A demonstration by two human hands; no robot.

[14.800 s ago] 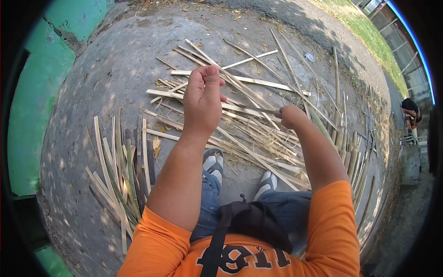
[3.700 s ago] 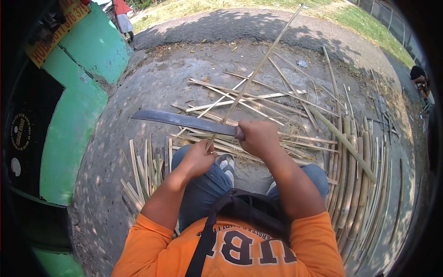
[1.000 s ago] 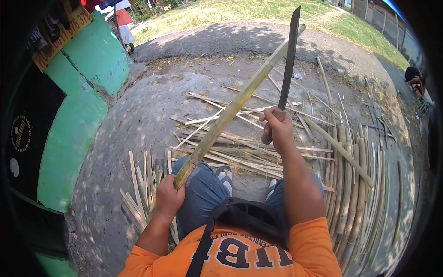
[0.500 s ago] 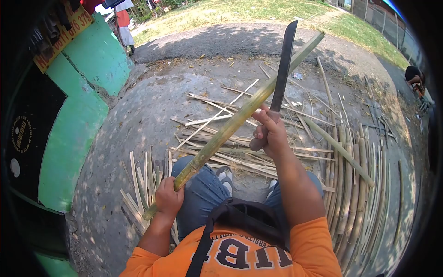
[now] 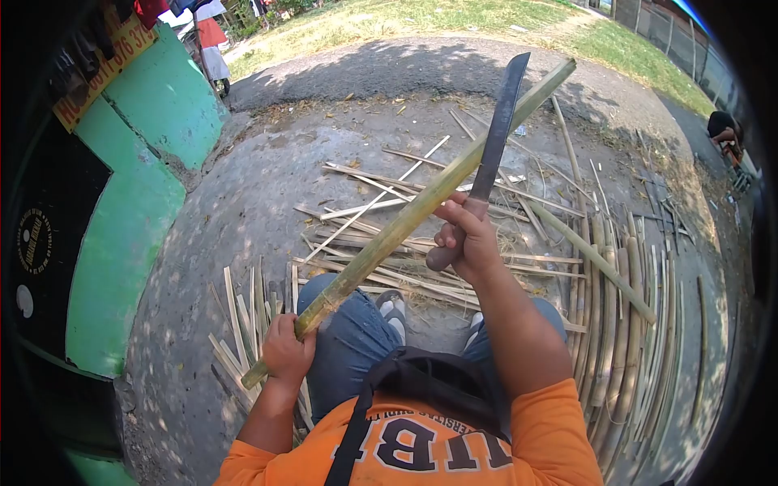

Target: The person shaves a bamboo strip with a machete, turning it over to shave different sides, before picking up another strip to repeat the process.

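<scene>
A long greenish bamboo pole point(image 5: 405, 217) slants from lower left to upper right in front of me. Near its lower end my left hand point(image 5: 287, 350) is wrapped round it, beside my left knee. My right hand point(image 5: 470, 239) grips the wooden handle of a machete point(image 5: 496, 134), whose dark blade points up and away and overlaps the pole's far part in this view. The right fingertips are right at the pole's underside. Split bamboo strips point(image 5: 381, 263) lie across the ground beyond my feet.
Bamboo poles point(image 5: 604, 324) lie lengthwise on my right, with one green pole point(image 5: 596, 257) across them. More strips point(image 5: 243, 312) stand out beside my left leg. A green wall point(image 5: 121, 235) rises at the left. A person point(image 5: 724, 134) crouches far right.
The machete has dipped slightly and leans a little further right, with my right hand a bit lower. The pole and my left hand have shifted slightly; both grips are kept.
</scene>
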